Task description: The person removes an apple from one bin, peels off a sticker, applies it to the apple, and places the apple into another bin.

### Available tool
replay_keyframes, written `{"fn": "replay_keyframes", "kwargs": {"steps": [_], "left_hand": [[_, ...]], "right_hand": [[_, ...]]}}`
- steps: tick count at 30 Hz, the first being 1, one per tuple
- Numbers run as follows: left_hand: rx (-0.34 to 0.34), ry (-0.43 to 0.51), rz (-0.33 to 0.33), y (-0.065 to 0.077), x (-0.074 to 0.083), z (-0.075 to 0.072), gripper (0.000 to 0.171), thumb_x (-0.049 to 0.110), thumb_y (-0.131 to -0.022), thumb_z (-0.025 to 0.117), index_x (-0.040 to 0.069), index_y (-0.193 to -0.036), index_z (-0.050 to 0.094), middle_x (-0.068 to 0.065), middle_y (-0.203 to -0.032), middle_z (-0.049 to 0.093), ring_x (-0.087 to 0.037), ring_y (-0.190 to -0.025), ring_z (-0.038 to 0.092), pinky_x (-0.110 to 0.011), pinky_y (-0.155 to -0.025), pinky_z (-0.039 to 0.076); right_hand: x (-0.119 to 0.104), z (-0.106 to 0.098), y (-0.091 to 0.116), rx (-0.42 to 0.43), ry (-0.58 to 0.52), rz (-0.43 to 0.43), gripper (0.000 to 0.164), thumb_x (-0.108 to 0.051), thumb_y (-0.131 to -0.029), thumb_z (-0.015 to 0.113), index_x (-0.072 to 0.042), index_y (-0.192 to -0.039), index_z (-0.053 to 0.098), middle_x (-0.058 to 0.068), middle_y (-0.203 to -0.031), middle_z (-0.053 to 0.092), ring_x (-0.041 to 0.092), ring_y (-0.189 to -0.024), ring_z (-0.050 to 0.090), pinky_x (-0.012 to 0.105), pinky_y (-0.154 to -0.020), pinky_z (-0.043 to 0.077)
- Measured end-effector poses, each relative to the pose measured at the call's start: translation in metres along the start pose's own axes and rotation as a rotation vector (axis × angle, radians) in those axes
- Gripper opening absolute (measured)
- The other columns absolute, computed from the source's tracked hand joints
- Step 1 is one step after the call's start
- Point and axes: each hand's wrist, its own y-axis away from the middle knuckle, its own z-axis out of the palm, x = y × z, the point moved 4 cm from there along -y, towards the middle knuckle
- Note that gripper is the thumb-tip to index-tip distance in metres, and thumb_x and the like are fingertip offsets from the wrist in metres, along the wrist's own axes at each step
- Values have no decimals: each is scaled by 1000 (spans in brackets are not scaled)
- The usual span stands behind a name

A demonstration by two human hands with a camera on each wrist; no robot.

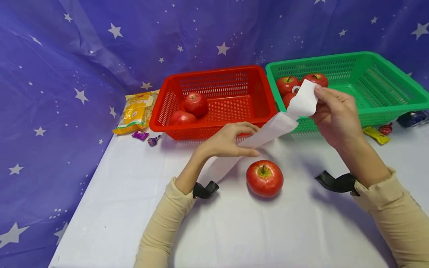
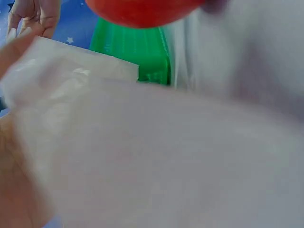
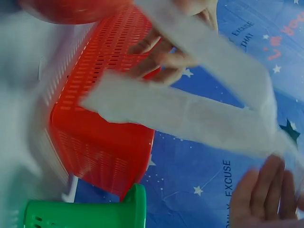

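My right hand [image 1: 338,111] pinches one end of a thin white strip [image 1: 268,130], folded over near the fingertips. The strip slopes down to the left, past my left hand [image 1: 231,139], whose thumb and fingers stand apart with the strip between them. Whether they touch it, I cannot tell. Below the left fingertips, a red apple [image 1: 264,178] stands on the white table, stem up. The left wrist view is largely covered by the strip [image 2: 142,152], with the apple [image 2: 142,12] at the top. In the right wrist view the strip [image 3: 185,114] bends back on itself.
Behind the hands stand a red basket [image 1: 214,131] with two red fruits and a green basket [image 1: 378,111] with several red apples. A yellow bag [image 1: 135,111], a purple candy [image 1: 140,135] and a lollipop [image 1: 153,141] lie left; a yellow-wrapped candy [image 1: 377,135] lies right.
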Motion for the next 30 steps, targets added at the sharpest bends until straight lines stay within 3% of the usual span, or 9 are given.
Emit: {"fn": "replay_keyframes", "kwargs": {"steps": [5, 8, 10, 15, 19, 22, 24, 28, 30], "left_hand": [[20, 119, 36, -2, 15, 3, 47, 33, -80, 76, 14, -121, 65, 5, -149, 43, -8, -136, 38, -36, -112, 35], [71, 207, 101, -4, 25, 5, 40, 26, -84, 74, 9, -119, 67, 0, -142, 53, -6, -132, 45, -26, -109, 38], [140, 254, 167, -4, 31, 4, 31, 18, -85, 73, 4, -113, 70, -6, -126, 65, -8, -121, 55, -23, -103, 43], [316, 358, 306, -1, 35, -2, 11, -1, -83, 71, -7, -92, 73, -17, -89, 72, -15, -88, 65, -25, -78, 53], [319, 420, 305, 1, 30, -4, 6, -4, -83, 69, -9, -86, 72, -18, -82, 68, -15, -78, 59, -24, -68, 48], [318, 387, 290, 2, 24, -5, 6, -3, -83, 70, -8, -85, 73, -18, -84, 69, -17, -82, 60, -24, -73, 49], [353, 298, 306, 3, 22, -7, 10, -1, -83, 71, -8, -89, 73, -18, -91, 71, -19, -91, 63, -23, -83, 50], [478, 116, 386, 4, 25, -7, 18, 0, -81, 72, -7, -98, 71, -18, -102, 71, -24, -103, 62, -25, -93, 50], [489, 108, 417, 3, 28, -4, 16, -2, -82, 71, -6, -97, 71, -20, -112, 68, -26, -110, 59, -28, -98, 48]], "right_hand": [[10, 10, 6, -142, 161, 100, 27, -5, -99, 48, 2, -99, 74, 7, -91, 73, 15, -78, 69, 26, -72, 57], [18, 13, 9, -165, 245, 147, 28, -5, -99, 48, -4, -97, 76, 3, -91, 73, 12, -78, 68, 25, -72, 56], [22, 15, 10, -197, 254, 182, 28, -8, -100, 48, -5, -98, 76, 2, -93, 72, 11, -81, 68, 25, -75, 56], [23, 20, 11, -399, 17, 264, 34, -12, -103, 39, -3, -108, 72, 7, -103, 73, 17, -96, 67, 29, -88, 52], [16, 22, 10, -546, -294, 308, 42, -16, -106, 29, 4, -108, 66, 20, -104, 71, 32, -103, 65, 40, -98, 46], [9, 18, 10, -530, -426, 294, 39, -17, -106, 29, 7, -110, 60, 24, -103, 68, 39, -102, 63, 44, -97, 47], [5, 13, 10, -473, -424, 250, 34, -14, -105, 34, 8, -117, 57, 24, -106, 68, 37, -101, 65, 44, -92, 51], [4, 10, 11, -393, -180, 159, 36, -14, -105, 36, 10, -110, 61, 20, -84, 72, 30, -80, 70, 37, -78, 55], [5, 11, 12, -353, -14, 135, 37, -18, -105, 36, 7, -101, 63, 15, -65, 69, 26, -60, 65, 35, -68, 54]]}}
